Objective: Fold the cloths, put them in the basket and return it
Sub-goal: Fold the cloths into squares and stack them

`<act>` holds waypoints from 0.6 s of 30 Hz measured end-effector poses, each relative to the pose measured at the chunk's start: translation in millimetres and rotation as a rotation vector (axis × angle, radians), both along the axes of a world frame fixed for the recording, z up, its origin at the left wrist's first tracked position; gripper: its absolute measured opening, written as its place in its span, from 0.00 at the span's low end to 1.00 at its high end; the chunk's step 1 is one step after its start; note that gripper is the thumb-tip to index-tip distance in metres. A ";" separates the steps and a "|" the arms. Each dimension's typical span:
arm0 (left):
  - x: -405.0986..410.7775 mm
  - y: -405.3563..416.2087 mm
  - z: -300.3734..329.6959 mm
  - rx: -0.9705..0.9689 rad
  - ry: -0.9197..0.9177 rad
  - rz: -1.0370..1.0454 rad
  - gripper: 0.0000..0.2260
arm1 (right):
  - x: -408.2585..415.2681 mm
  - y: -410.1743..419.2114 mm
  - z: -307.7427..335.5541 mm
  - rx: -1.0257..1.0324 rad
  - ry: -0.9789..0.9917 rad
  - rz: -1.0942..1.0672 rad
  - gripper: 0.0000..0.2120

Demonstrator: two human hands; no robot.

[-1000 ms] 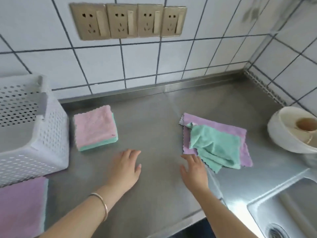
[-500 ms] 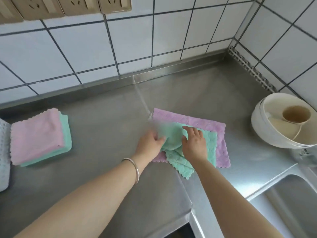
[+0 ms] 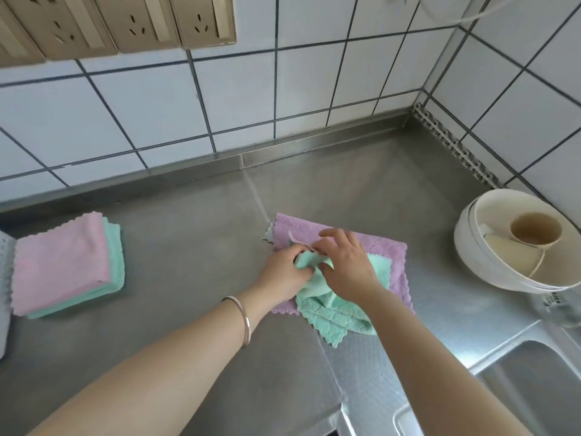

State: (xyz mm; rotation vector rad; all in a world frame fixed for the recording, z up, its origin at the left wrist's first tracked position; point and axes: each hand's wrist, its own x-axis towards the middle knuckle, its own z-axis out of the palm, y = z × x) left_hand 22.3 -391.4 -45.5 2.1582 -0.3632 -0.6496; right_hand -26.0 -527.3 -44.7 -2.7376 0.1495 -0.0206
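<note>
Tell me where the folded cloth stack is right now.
In the head view, the folded cloth stack sits at the far left of the steel counter, well left of both hands, beside the basket edge.
</note>
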 end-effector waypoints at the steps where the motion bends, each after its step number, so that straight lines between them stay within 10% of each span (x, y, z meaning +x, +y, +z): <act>1: -1.7 7.1 4.6 -0.013 -0.044 -0.019 0.07 | 0.4 -3.0 5.2 -0.042 0.016 0.045 0.14; 11: -12.0 83.6 60.0 -0.202 -0.266 -0.059 0.08 | -16.6 39.0 59.4 0.045 -0.209 0.133 0.13; 18: -21.2 171.8 116.2 -0.211 -0.438 -0.064 0.12 | -15.6 100.7 99.3 0.105 0.089 0.140 0.06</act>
